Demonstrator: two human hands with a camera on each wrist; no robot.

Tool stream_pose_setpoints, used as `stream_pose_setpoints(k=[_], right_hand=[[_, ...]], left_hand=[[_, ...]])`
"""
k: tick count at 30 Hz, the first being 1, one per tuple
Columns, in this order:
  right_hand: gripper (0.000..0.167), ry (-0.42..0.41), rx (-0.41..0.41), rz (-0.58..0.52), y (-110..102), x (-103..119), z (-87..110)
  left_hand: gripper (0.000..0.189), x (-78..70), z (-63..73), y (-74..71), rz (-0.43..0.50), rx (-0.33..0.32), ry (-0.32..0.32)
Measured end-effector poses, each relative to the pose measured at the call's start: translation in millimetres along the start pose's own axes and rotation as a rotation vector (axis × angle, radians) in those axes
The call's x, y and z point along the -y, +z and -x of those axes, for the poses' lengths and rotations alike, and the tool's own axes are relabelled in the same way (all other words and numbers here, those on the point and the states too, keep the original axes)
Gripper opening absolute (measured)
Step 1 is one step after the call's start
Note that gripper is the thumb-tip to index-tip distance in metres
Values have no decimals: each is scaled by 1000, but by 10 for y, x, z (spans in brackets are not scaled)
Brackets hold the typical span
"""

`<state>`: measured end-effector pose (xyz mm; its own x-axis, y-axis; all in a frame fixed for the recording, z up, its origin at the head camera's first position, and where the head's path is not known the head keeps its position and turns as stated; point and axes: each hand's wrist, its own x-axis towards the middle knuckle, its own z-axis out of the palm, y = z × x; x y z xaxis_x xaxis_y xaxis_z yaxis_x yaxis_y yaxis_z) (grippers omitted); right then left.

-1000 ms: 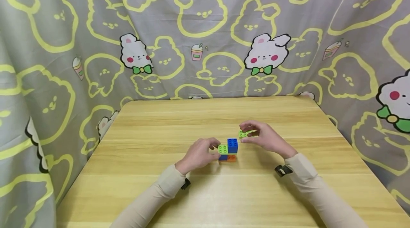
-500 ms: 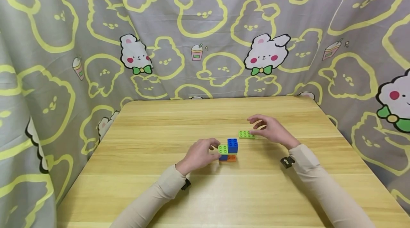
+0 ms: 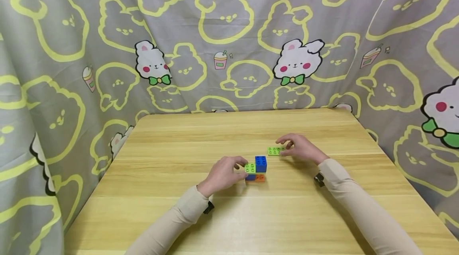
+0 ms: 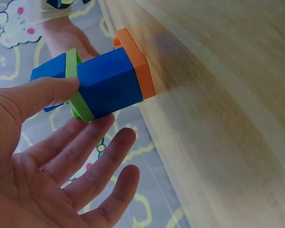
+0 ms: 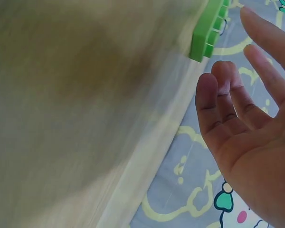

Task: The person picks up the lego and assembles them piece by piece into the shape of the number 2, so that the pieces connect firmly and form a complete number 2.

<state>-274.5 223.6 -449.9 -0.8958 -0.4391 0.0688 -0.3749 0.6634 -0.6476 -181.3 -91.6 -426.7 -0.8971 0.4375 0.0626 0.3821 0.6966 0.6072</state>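
Near the table's middle stands a small stack of toy building blocks. Its orange plate (image 4: 135,61) is lowest, with a blue block (image 4: 111,80) on it. A light green plate (image 3: 250,168) lies across that, and a second blue block (image 3: 260,164) sits on its right half. My left hand (image 3: 223,175) holds the stack from the left, thumb at the green plate and lower blue block, fingertips on the far side. Farther back, a loose green studded brick (image 3: 275,151) lies on the table. My right hand (image 3: 303,148) is at its right end, fingers relaxed and apart from it in the right wrist view.
The wooden table (image 3: 229,223) extends around both hands. A grey curtain (image 3: 236,20) with yellow outlines and white rabbits hangs behind its far edge and along the sides.
My right hand has moved right from over the loose green brick, uncovering its studs, then dipped slightly at its right end. The left hand and the stack have stayed in place.
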Motion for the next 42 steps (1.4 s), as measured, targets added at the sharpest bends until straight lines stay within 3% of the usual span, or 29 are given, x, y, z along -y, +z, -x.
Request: stream_pose_setpoints(k=[21, 35, 42], right_hand=[[36, -8, 70, 68, 65, -66, -31], [35, 19, 50, 54, 34, -16, -12], [35, 11, 31, 49, 3, 60, 16]], left_hand=[[32, -8, 9, 16, -9, 5, 1], [46, -43, 11, -4, -3, 8, 21], [50, -22, 11, -58, 29, -22, 18]])
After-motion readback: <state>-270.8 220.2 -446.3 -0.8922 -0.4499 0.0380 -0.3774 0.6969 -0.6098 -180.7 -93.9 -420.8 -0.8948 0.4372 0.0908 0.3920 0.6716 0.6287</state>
